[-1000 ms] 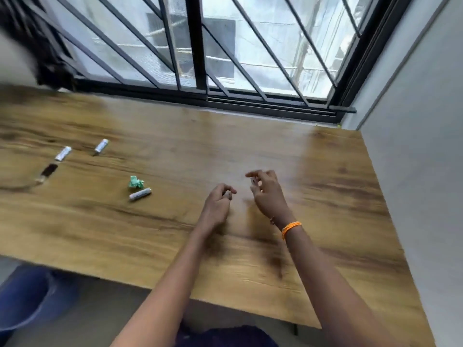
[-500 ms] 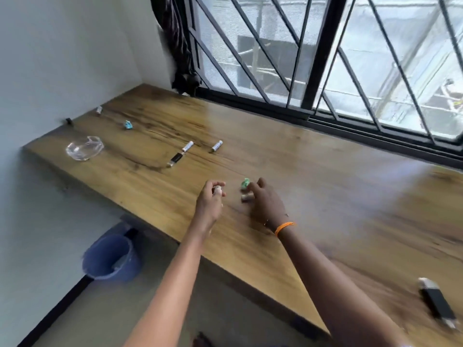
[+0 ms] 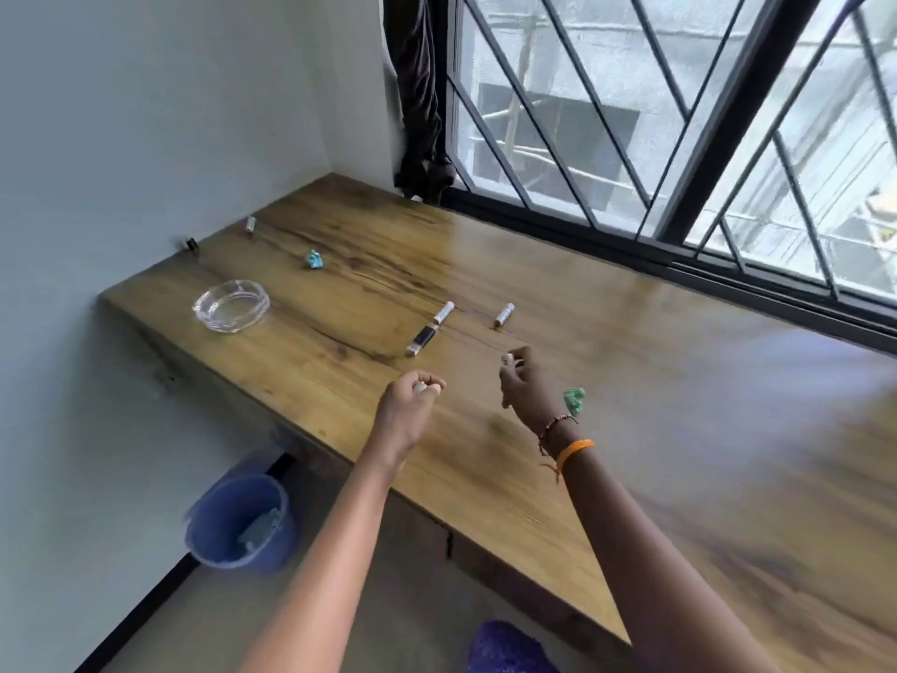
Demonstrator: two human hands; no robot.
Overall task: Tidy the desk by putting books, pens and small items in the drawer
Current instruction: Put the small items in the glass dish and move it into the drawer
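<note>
My left hand (image 3: 410, 405) hovers over the wooden desk (image 3: 679, 429) near its front edge, fingers closed on a small pale item. My right hand (image 3: 526, 383) is lifted just right of it and pinches a small white cylinder at its fingertips. A green crumpled scrap (image 3: 574, 399) lies on the desk right beside my right wrist. Ahead lie a white cylinder (image 3: 504, 315), another white cylinder (image 3: 444, 313) and a dark lighter-like item (image 3: 421, 339). No drawer is in view.
A clear glass ashtray (image 3: 230, 304) sits at the desk's left end. Farther back are a teal scrap (image 3: 314, 260), a small white cylinder (image 3: 250, 223) and a dark clip (image 3: 191, 244) by the wall. A blue bucket (image 3: 240, 522) stands on the floor. Barred window behind.
My view has swung left along the desk. My right hand picked up the white cylinder that lay beside the green scrap and lifted off the desk; my left hand stays closed on its item.
</note>
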